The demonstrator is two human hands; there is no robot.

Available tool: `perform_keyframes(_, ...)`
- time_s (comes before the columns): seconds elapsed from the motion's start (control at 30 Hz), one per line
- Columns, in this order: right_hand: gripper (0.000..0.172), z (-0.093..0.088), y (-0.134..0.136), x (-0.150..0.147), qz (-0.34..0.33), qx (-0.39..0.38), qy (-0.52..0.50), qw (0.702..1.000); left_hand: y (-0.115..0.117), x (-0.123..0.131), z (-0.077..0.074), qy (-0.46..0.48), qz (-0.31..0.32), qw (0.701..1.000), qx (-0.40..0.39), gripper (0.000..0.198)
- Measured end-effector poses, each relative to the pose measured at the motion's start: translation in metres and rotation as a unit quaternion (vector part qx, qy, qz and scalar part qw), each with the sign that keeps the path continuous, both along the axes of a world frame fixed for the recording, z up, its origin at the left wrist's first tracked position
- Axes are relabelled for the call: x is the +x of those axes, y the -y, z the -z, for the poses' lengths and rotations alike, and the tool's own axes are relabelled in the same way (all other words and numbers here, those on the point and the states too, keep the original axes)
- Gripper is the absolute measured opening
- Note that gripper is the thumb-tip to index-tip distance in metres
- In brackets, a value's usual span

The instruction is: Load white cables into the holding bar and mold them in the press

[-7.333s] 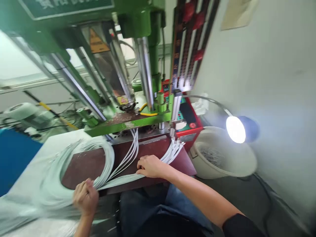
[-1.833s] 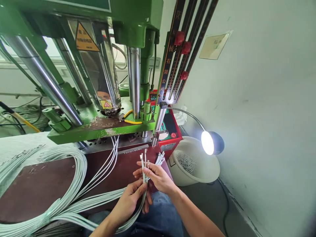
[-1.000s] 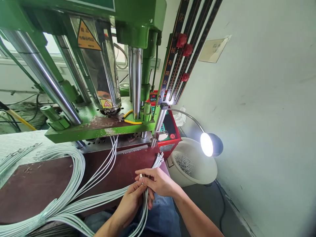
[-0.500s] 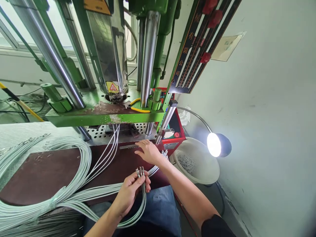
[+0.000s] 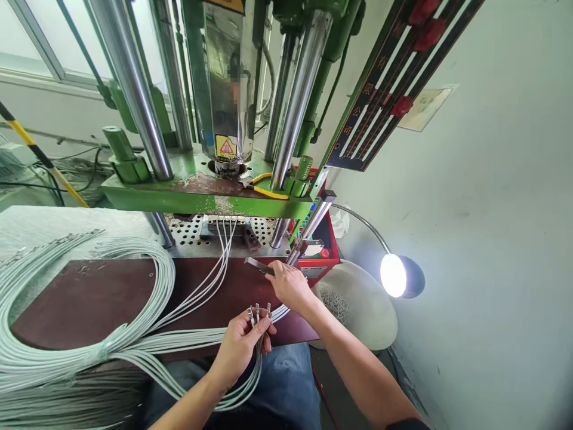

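Note:
My left hand is closed round a small bunch of pale green-white cables, their metal-tipped ends standing up above my fingers. My right hand reaches forward over the dark brown board and pinches one end of a thin flat metal bar at the front of the green press. Several cables run under the press plate into the tooling on a perforated metal bed.
A large coil of the same cables covers the board's left side. A gooseneck lamp shines at the right, above a white basin of small metal bits. A red control box stands behind my right hand. The wall is close on the right.
My right hand let go of the cable bunch, reached to the press front and now has the metal bar lifted at one end. My left hand keeps the cable ends. The view tilted upward.

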State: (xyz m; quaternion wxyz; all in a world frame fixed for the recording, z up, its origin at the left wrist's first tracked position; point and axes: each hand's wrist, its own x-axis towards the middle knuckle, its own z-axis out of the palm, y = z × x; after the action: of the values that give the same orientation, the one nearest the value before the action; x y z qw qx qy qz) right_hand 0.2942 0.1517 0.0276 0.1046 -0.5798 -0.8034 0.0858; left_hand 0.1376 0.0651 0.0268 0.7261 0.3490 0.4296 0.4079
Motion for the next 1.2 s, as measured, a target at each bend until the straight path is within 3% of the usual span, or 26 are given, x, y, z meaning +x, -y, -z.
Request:
perform_keyframes(0.1, 0.026, -0.014, 0.025, 0.019, 0.019, -0.066, -0.205, 0.976, -0.002, 0.003, 0.002, 0.017, 0.019, 1.000, -0.001, 0.038)
perform_keyframes(0.17, 0.042, -0.018, 0.037, 0.024, 0.024, -0.134, -0.362, 0.922, -0.003, 0.006, 0.003, 0.017, 0.038, 0.999, 0.005, 0.041)
perform_keyframes(0.23, 0.060, -0.016, 0.045, 0.024, 0.057, -0.206, -0.482, 0.850, -0.004, 0.010, 0.004, 0.003, 0.052, 0.999, 0.013, 0.044)
perform_keyframes(0.33, 0.072, -0.006, 0.049, 0.019, 0.122, -0.288, -0.577, 0.754, -0.005, 0.014, 0.005, -0.018, 0.048, 0.999, 0.019, 0.046)
perform_keyframes(0.43, 0.072, 0.000, 0.050, 0.014, 0.149, -0.299, -0.609, 0.719, -0.006, 0.018, 0.003, -0.038, 0.039, 0.998, 0.021, 0.047)
perform_keyframes(0.57, 0.067, -0.002, 0.049, 0.013, 0.135, -0.304, -0.585, 0.740, -0.005, 0.021, -0.004, -0.053, 0.045, 0.997, 0.028, 0.049)
perform_keyframes(0.77, 0.048, -0.004, 0.046, 0.012, 0.083, -0.234, -0.501, 0.829, -0.004, 0.025, -0.011, -0.057, 0.049, 0.997, 0.036, 0.049)
perform_keyframes(0.87, 0.045, -0.008, 0.048, 0.010, 0.061, -0.192, -0.470, 0.860, -0.004, 0.025, -0.010, -0.056, 0.053, 0.996, 0.034, 0.043)
perform_keyframes(1.07, 0.042, -0.021, 0.054, 0.009, 0.020, -0.154, -0.425, 0.892, -0.002, 0.028, -0.008, -0.068, 0.053, 0.996, 0.037, 0.041)
perform_keyframes(1.2, 0.043, -0.025, 0.054, 0.013, 0.002, -0.173, -0.413, 0.894, -0.001, 0.026, -0.008, -0.056, 0.085, 0.994, 0.030, 0.042)
